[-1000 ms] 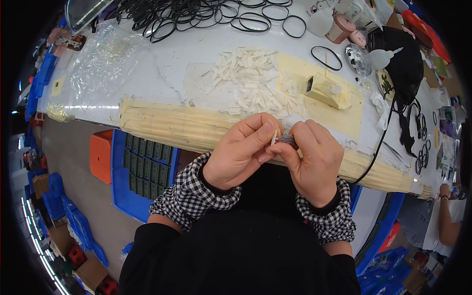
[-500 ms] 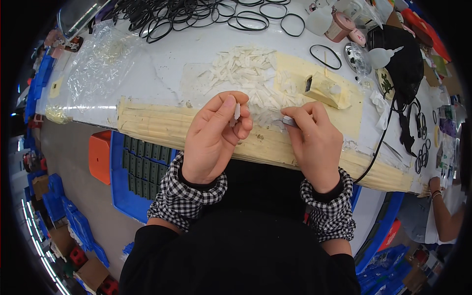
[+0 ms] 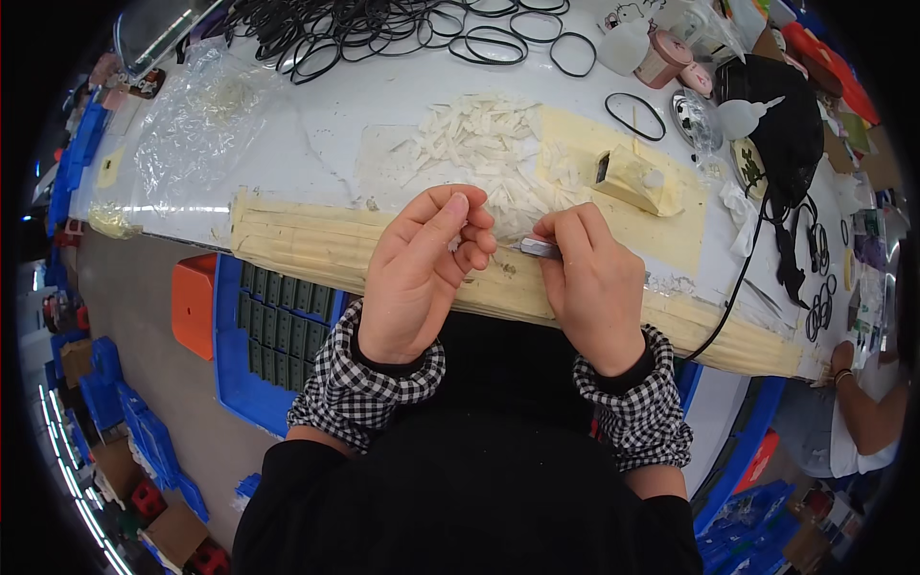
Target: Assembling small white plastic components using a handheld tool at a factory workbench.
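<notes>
My left hand (image 3: 417,273) is raised over the taped near edge of the table, thumb and fingers curled in a pinch. A small white piece (image 3: 454,244) shows between them, mostly hidden. Beside it, my right hand (image 3: 596,287) grips a short silver-grey metal tool (image 3: 540,248) that points toward the left hand; the rest of the tool is covered by the fingers. Just beyond both hands lies a heap of cream-white strips (image 3: 479,134). To its right a block wrapped in yellowish tape (image 3: 637,180) rests on a pale yellow sheet (image 3: 676,230).
Many black bands (image 3: 335,38) are piled at the far side. A crumpled clear plastic bag (image 3: 196,125) lies at left; a black pouch (image 3: 781,125) and cable are at right. A blue crate (image 3: 230,355) and orange stool (image 3: 194,307) stand below. Another person's arm (image 3: 867,417) shows at right.
My right hand has moved left with the metal tool, closer to my left hand. The white piece in my left hand shows less than before.
</notes>
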`<state>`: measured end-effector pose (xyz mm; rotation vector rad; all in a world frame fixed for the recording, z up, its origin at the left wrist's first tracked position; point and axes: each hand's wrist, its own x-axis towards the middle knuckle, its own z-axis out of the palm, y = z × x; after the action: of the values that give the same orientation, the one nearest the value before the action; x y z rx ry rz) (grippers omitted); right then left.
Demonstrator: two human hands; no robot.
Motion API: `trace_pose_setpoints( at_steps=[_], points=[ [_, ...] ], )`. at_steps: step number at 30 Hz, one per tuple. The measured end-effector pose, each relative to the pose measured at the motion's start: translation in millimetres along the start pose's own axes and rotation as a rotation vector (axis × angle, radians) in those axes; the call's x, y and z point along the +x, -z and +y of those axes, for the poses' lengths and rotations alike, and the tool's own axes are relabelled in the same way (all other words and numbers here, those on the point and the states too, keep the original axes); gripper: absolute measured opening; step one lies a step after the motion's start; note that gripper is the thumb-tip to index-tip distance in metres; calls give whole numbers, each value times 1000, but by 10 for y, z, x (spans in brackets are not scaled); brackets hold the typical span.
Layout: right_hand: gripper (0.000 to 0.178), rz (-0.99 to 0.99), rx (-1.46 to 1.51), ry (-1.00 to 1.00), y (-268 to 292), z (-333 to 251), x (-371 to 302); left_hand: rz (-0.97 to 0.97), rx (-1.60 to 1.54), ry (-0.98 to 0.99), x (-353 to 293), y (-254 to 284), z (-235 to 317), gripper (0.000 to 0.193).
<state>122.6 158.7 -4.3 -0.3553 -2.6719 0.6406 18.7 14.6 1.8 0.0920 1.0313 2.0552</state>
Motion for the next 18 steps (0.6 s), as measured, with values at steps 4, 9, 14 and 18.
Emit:
trace_pose_setpoints(
  at_steps=[4, 9, 14, 18],
  points=[
    [22, 118, 213, -26, 9, 44, 19, -15, 84, 10, -24, 0, 6, 23],
    [14, 138, 441, -101, 121, -91, 39, -103, 236, 42, -23, -74, -39, 24],
    [12, 88, 519, -159, 184, -146, 19, -148, 190, 24, -15, -103, -62, 23],
    [10, 76, 498, -155, 197, -163, 14, -143, 273, -30, 16, -63, -114, 20]
  ],
)
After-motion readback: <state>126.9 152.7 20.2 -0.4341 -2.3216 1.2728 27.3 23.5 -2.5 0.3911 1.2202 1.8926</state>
